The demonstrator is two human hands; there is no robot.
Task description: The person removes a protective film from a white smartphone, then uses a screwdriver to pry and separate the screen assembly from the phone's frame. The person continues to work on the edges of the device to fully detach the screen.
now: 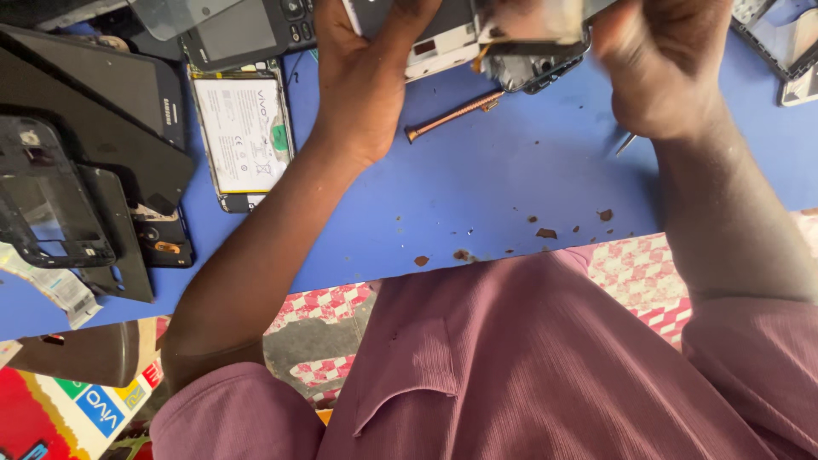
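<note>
Both grips hold opened phone [503,43] | left hand [362,77], blurred right hand [660,64] | top cropped

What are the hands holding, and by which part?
Both grip one opened phone: left hand on its left end, right hand on its right end. Exact finger placement is cut off.

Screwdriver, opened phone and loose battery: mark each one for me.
Screwdriver [452,116], head view, middle of its brown shaft.
Opened phone [535,70], head view, dark lower frame edge between the hands.
Battery [245,129], head view, centre of its white label.
</note>
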